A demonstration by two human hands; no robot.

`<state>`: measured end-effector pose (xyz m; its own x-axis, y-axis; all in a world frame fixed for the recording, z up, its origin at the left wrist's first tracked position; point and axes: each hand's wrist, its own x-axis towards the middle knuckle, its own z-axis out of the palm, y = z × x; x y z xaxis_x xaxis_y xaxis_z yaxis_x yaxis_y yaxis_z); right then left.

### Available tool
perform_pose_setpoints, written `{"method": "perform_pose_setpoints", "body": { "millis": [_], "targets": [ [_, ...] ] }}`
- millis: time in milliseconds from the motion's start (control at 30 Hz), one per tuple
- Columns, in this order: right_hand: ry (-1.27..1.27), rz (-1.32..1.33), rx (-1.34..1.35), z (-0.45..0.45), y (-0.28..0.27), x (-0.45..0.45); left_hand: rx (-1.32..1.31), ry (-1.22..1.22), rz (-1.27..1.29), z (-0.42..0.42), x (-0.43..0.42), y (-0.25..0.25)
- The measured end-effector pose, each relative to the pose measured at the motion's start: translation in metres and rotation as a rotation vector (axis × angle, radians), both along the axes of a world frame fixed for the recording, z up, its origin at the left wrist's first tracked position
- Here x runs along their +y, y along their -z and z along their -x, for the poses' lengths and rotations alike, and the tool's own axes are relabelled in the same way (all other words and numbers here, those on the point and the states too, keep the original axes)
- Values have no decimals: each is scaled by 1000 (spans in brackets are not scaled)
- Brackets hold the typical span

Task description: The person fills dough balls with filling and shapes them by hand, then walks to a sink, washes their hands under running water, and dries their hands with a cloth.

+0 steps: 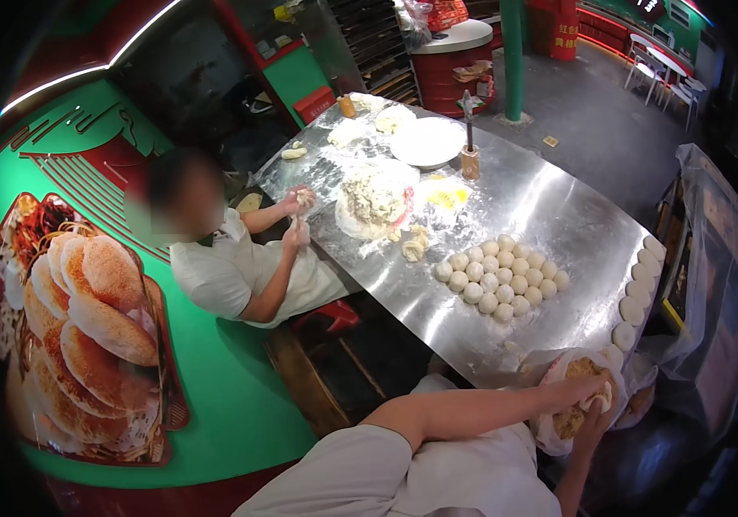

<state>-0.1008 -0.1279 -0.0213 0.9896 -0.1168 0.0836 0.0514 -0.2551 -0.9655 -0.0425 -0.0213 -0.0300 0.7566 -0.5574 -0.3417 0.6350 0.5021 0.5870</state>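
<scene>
At the lower right, my left hand [587, 391] reaches over a plastic-lined container of brownish filling [569, 422]. My right hand [591, 424] is just below it, with fingers curled. Between them both hands hold a small pale piece of dough [597, 401]. Several round dough balls [504, 277] sit grouped on the metal table [403, 297]. A row of flattened dough rounds [632, 310] lines the table's right edge, close to my hands.
A co-worker [244, 267] at the table's left side holds dough in both hands. Nearby are a large floury dough mass [373, 196], a white basin [427, 143], a brown cup with a utensil [470, 162] and yellow crumbs [447, 195]. A plastic-covered rack [705, 293] stands right.
</scene>
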Motion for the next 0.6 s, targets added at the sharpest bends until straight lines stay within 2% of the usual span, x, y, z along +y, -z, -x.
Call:
{"method": "perform_pose_setpoints", "body": {
  "millis": [67,133,167,200,233,267,367,433,600],
  "targets": [
    [0,-53,-28,-7,-9,4,-300,394,-323,-14,17,21],
    [6,64,-22,-10,-44,21,-653,331,-417,-12,27,20],
    [49,184,-82,-9,-24,14,-820,276,-475,-13,31,20],
    [101,305,-139,-8,-5,6,-588,261,-493,-10,28,17],
    [166,205,-182,-9,-5,12,-662,410,-776,-15,35,-26],
    [219,183,-154,-9,-2,15,-609,370,-825,-11,35,-40],
    [207,227,-205,-14,-24,19,-514,270,-750,-11,32,-31],
    [191,354,-294,-15,-36,22,-456,219,-748,-11,33,-25],
    [136,455,-317,-8,-19,7,-498,311,-747,-13,33,-15]
  ]
}}
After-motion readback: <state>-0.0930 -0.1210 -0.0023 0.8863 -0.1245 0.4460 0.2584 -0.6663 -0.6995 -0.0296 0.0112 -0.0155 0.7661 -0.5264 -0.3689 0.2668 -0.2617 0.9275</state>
